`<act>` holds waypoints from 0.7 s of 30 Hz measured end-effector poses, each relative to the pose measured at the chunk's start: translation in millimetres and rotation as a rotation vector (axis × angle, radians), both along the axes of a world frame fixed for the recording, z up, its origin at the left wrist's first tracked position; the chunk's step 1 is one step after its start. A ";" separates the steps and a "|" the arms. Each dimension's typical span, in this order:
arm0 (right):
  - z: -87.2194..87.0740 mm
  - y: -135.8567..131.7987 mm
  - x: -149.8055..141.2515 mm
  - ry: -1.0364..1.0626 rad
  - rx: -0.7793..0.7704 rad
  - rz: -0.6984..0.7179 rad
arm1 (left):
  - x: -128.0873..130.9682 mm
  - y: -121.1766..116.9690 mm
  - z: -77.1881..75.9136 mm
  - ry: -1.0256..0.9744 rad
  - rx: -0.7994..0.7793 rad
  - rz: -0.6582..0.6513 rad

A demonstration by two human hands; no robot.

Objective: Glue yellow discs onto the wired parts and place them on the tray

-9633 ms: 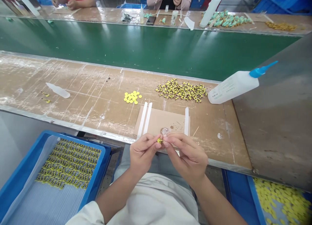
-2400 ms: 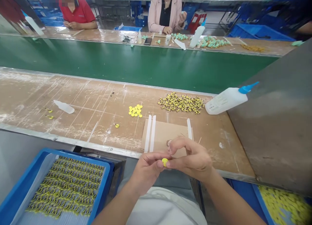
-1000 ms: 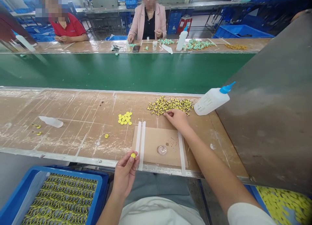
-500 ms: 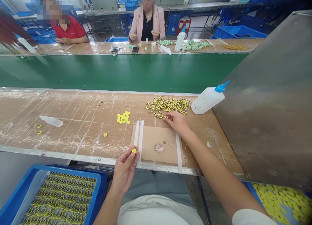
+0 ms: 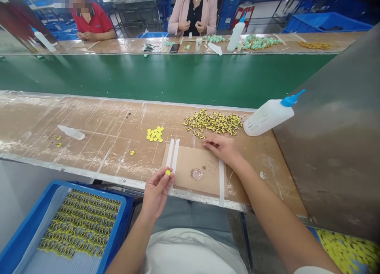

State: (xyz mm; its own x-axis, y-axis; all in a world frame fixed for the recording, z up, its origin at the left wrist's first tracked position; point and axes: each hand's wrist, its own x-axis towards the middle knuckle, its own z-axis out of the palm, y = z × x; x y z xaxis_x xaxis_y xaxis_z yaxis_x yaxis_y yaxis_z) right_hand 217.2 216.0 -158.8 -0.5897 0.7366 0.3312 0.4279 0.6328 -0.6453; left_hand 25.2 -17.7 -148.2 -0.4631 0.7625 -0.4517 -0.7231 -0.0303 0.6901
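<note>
Left hand (image 5: 156, 195) is palm up over the near bench edge, just beside the white strips. Yellow disc (image 5: 168, 172) is pinched at its fingertips (image 5: 162, 172), so that grip is closed on the disc.

Right hand (image 5: 222, 149) is reaching out flat, fingers slightly curled, over the top edge of the cardboard sheet (image 5: 181, 167). Fingertips are just below the pile of yellow-black parts (image 5: 212, 122), with a few stray parts close by. Can't tell if that grip holds anything; the fingertips are too small to read.

Layout on the bench (image 5: 103, 123): the sheet sits between the hands and the pile, with white strips (image 5: 175, 157) on it. A clear round dish (image 5: 197, 174) is on the sheet, apart from both hands. Loose yellow discs (image 5: 154, 134) lie left of the pile. One small yellow piece (image 5: 131, 152) is left of the sheet. Glue bottle (image 5: 268, 117) with blue nozzle lies right of the pile; a smaller white bottle (image 5: 71, 132) lies far left.

Blue tray (image 5: 59, 185) with rows of parts is lower left. Yellow discs in a second tray (image 5: 346, 252) are lower right.
</note>
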 end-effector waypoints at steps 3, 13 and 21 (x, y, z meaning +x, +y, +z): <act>5.4 -12.7 7.1 0.056 0.004 0.026 | 0.8 7.9 0.4 0.026 0.025 0.011; -2.3 -103.9 10.5 0.522 -0.359 -0.358 | 8.5 31.5 -13.8 0.126 0.139 0.003; -2.9 -123.8 -6.0 0.476 0.095 -0.161 | 9.8 30.8 -14.2 0.169 0.151 -0.044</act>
